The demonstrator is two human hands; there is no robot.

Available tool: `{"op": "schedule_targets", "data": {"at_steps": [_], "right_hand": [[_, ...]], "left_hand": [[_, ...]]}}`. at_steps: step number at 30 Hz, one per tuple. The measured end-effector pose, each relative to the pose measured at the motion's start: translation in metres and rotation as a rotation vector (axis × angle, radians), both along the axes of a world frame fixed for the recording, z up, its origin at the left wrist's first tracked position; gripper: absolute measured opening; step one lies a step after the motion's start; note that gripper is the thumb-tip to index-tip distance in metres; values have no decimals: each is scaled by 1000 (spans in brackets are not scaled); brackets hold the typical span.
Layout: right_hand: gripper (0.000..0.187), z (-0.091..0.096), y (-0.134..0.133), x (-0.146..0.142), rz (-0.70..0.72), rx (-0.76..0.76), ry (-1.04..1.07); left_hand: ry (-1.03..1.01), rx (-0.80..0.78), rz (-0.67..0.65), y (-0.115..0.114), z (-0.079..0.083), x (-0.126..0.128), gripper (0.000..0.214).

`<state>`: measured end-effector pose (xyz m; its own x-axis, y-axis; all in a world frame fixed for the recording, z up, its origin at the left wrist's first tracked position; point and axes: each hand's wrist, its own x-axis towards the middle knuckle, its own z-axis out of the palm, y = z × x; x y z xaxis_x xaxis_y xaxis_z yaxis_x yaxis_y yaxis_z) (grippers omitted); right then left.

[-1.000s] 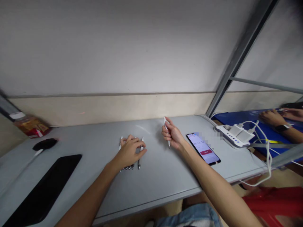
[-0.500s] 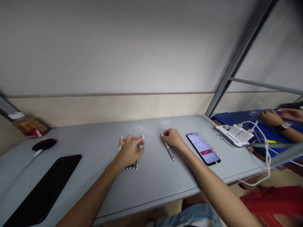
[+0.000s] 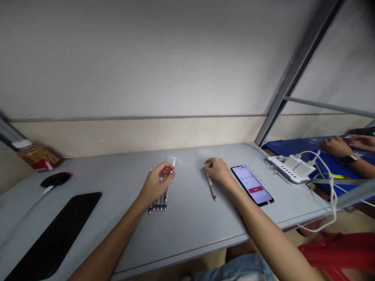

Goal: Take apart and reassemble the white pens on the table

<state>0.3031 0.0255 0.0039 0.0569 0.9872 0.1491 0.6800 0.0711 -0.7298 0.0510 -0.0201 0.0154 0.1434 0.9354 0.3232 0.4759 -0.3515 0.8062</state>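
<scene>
My left hand (image 3: pixel 155 184) is closed on a white pen (image 3: pixel 170 172), lifting its far end off the grey table (image 3: pixel 193 218). Under that hand lies a row of several pens (image 3: pixel 157 203) side by side, tips toward me. My right hand (image 3: pixel 216 170) rests with curled fingers on the far end of a single pen (image 3: pixel 211 187) that lies flat on the table, just left of a phone (image 3: pixel 252 184) with a lit screen.
A black pad (image 3: pixel 55 230) lies at the left front, a black mouse (image 3: pixel 55 179) and a packaged snack (image 3: pixel 38 157) behind it. A white power strip (image 3: pixel 290 168) with plugs and cables sits at the right. Another person's hands (image 3: pixel 336 146) work on a blue surface at the far right.
My right hand brought its pen down from the air and laid it flat on the table. My left hand picked one pen out of the row and raised it.
</scene>
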Motion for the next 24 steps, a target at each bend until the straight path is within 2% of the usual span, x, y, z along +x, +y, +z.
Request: {"op": "schedule_targets", "data": {"at_steps": [4,8,9,11,13,14,17,20,24], "right_hand": [[27,6,-6,-6,134,242,-2],[55,13,-18,-19,437,423,30],[57,14,-21,-22,512,461,26],[43,15,-25,-28,654,479,-3],[23,13,-27,-32,748,434,-38],[20,12,-27,-32,755,395,-45],[28,10,-25,-32,649,257,17],[40,12,-22,-29,605,56,185],[49,16,-21,-24,630,-199,358]], "left_hand": [[-154,-191,-96,-4,3,4,24],[-152,-276,-208,-8,6,9,25],[-138,-274,-241,-8,6,9,24],[-93,-254,-291,-9,4,10,22],[-15,-207,-290,-9,3,9,22],[46,-165,-263,-9,2,8,22],[291,38,-154,-7,-1,5,23],[460,224,-132,-5,-2,2,28],[546,310,-123,-3,-4,0,29]]}}
